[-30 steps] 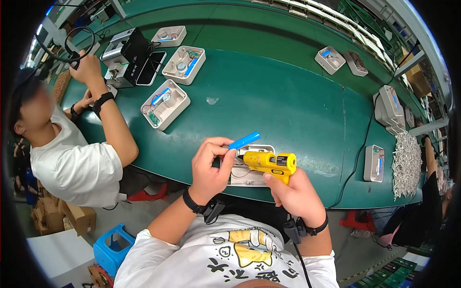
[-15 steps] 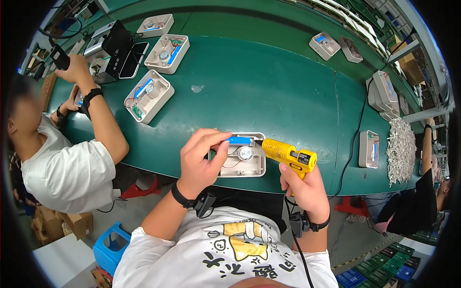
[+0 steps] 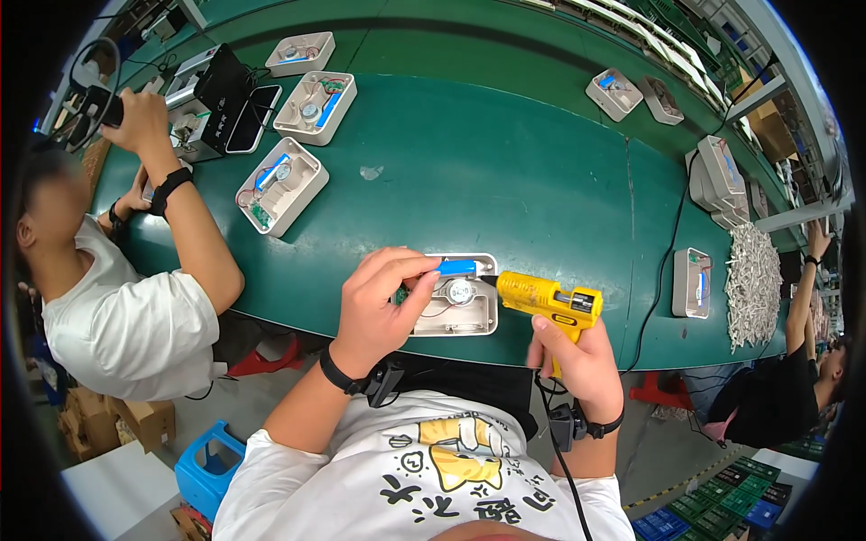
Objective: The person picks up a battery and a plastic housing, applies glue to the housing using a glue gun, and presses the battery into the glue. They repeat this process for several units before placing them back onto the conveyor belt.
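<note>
Directly in front of me a white plastic housing [image 3: 492, 323] lies on the green table, with a round silver part [image 3: 461, 291] and thin wires inside. My left hand [image 3: 383, 293] pinches one end of a blue cylindrical battery [image 3: 458, 268] above the housing's far edge. Wrapped around the handle of a yellow glue gun [image 3: 546, 298] is my right hand [image 3: 577, 356]. The gun's dark nozzle points left, over the housing's right rim and close to the battery's free end. Whether the nozzle touches anything cannot be made out.
Several similar housings with blue batteries, one of them [image 3: 282, 187], lie at the far left. A black device [image 3: 221, 99] stands beside a co-worker [image 3: 126, 307]. Another housing [image 3: 692, 283] and a pile of small white pieces [image 3: 754, 288] are on the right. A black cable [image 3: 663, 261] crosses the table.
The glue gun has shifted slightly right and down, and its back end has tilted. My left hand still holds the battery. The left co-worker's raised hand moved slightly.
</note>
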The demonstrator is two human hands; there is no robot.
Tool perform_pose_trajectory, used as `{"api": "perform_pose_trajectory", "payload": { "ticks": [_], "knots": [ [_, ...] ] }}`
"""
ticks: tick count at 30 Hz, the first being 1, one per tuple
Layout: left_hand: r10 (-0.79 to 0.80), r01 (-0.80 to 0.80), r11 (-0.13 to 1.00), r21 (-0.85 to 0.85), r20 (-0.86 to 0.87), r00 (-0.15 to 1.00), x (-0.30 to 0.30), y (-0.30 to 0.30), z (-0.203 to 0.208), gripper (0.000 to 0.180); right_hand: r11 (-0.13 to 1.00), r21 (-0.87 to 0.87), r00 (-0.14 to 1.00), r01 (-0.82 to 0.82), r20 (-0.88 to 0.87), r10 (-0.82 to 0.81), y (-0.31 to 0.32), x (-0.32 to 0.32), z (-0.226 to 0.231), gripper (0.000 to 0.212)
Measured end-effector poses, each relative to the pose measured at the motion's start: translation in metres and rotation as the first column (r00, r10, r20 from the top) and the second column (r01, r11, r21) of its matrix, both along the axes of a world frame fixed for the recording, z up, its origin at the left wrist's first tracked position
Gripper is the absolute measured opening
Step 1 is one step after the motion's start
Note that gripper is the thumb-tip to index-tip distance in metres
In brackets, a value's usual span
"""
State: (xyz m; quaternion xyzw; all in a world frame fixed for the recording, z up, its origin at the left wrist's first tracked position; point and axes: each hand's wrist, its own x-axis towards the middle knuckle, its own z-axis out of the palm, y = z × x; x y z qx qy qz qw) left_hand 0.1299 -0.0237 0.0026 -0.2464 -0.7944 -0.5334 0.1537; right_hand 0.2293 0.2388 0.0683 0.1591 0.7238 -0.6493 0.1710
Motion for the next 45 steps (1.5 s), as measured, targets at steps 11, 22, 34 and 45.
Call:
{"api": "perform_pose_trajectory", "payload": {
  "ticks": [11, 22, 34, 45],
  "knots": [
    [-0.002, 0.002, 1.0, 0.01, -0.039, 0.999, -0.003, 0.001, 0.002, 0.017, 0.995, -0.088, 0.995, 0.055, -0.076, -0.062, 0.003, -0.006, -0.009, 0.038],
    [0.124, -0.131, 0.957, -0.258, -0.044, 0.991, -0.004, 0.002, 0.019, 0.017, 0.996, -0.085, 0.998, 0.03, -0.058, -0.035, 0.002, -0.011, -0.011, 0.037],
    [-0.109, 0.213, 0.961, -0.179, 0.463, 0.88, -0.029, -0.008, 0.029, 0.018, 0.992, 0.128, 1.0, -0.009, -0.027, 0.013, -0.009, -0.008, 0.003, 0.032],
    [-0.181, 0.238, 0.966, -0.098, 0.398, 0.899, -0.026, -0.008, 0.02, 0.017, 0.999, -0.01, 0.999, 0.041, -0.013, -0.041, -0.005, -0.004, -0.001, 0.028]
  ]
}}
